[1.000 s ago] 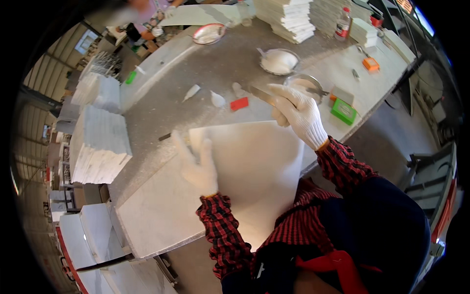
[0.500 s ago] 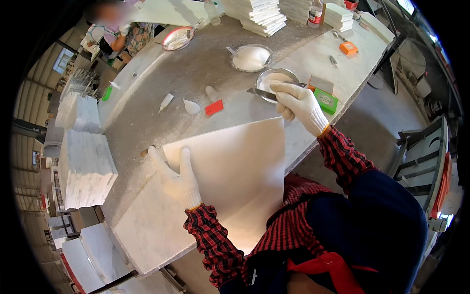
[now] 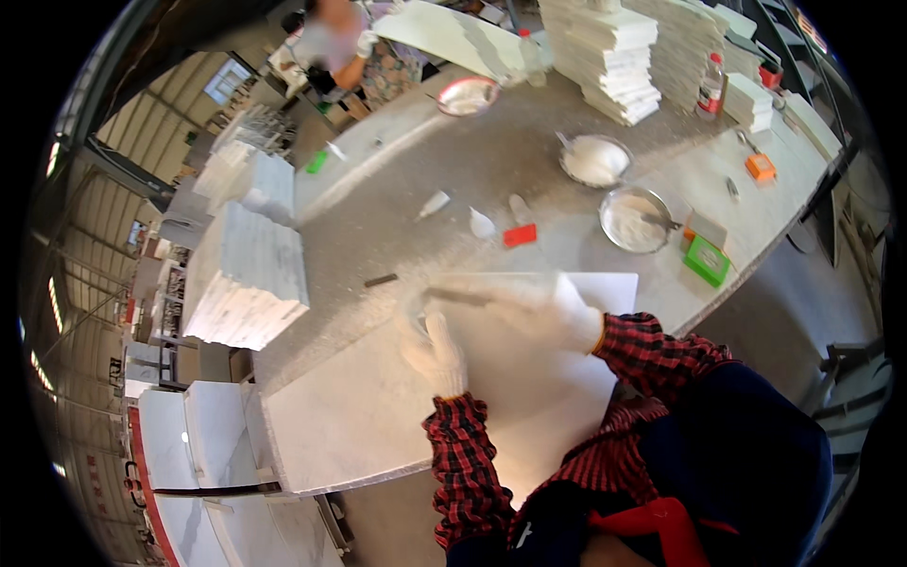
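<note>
A flat white stone slab (image 3: 529,378) lies on the table's near side and reaches over its edge. My left hand (image 3: 433,350), in a white knitted glove, holds the slab at its far left corner, thumb over the top. My gloved right hand (image 3: 557,317) grips a narrow, dark-bladed putty knife (image 3: 458,296) above the slab's far edge. The blade points left and its tip is close to my left fingers. Motion blurs the right hand and blade, so I cannot tell whether the blade touches the slab.
Beyond lie a short dark bar (image 3: 381,281), white squeeze bottles (image 3: 481,224) and a red block (image 3: 520,235). Bowls of white powder (image 3: 597,161) and paste (image 3: 635,221) stand right, near a green box (image 3: 707,262). Slab stacks (image 3: 250,274) rise left; another person (image 3: 378,80) is at far left.
My right hand has brought the putty knife from beside the paste bowl, leftward to the slab's far edge near my left hand. The whole view has shifted, moving the table rightward in the picture.
</note>
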The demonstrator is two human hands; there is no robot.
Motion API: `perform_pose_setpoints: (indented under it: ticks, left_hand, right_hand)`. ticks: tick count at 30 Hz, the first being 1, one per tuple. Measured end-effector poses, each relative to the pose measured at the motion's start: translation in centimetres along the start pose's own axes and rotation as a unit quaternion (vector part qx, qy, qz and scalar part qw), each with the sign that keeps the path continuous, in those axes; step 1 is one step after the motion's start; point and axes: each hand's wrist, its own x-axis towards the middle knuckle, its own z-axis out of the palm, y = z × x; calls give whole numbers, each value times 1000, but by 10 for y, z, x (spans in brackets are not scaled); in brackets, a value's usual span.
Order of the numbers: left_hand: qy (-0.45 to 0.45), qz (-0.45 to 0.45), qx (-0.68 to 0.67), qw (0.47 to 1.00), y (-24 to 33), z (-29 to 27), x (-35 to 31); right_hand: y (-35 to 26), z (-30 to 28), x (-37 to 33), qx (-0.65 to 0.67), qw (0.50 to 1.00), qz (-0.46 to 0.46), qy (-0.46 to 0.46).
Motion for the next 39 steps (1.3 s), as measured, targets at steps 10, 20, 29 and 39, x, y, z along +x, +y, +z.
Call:
perform_pose_setpoints:
  ticks: [10,20,29,39]
  left_hand:
    - [40,-94,-29,994,2,0,0]
    - [43,33,128,990,-18,3,-1]
    - [14,-37,178,983,25,5,-7]
    - [100,-118,196,968,25,25,4]
  right_hand:
    - [5,49,9,-54,996,-71,10]
    - [10,47,7,-89,993,-59,57]
    - [4,-75,8,-45,959,207,191]
    - [84,-144,-113,-333,851,379,148]
